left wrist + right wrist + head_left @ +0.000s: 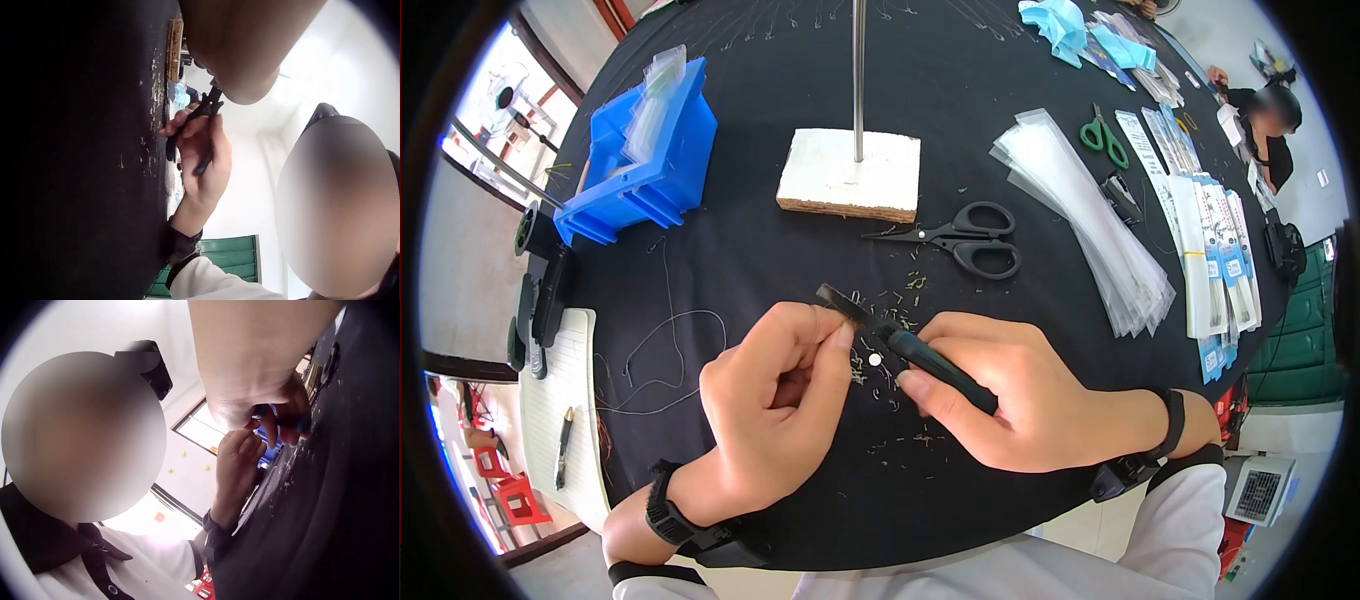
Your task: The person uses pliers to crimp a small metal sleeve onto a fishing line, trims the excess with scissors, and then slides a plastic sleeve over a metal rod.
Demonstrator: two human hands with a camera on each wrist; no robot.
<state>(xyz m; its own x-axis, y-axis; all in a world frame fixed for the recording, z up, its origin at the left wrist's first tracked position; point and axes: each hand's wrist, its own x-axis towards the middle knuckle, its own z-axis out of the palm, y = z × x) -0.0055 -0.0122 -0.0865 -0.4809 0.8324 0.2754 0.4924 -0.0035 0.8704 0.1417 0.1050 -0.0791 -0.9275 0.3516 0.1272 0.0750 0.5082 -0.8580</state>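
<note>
Black cloth (965,125): pliers work, judged part-way.
Pliers (945,370) are in the right hand (1015,395), thumb and fingers clamped round the handles, which stand spread in the left wrist view; their nose touches the fingertips of the left hand (770,400). Left thumb and forefinger are pinched together, apparently on a small piece; its kind is too small to tell. Done: clippings (885,395) lie scattered on the cloth below and beyond the hands, suggesting repeated cuts. Left: the piece at the nose appears unfinished; whether others follow cannot be told. Scissors (975,240) lie unused near the white base (845,170), which carries an upright rod (859,80); a blue bin (685,140) stands farther left.
</note>
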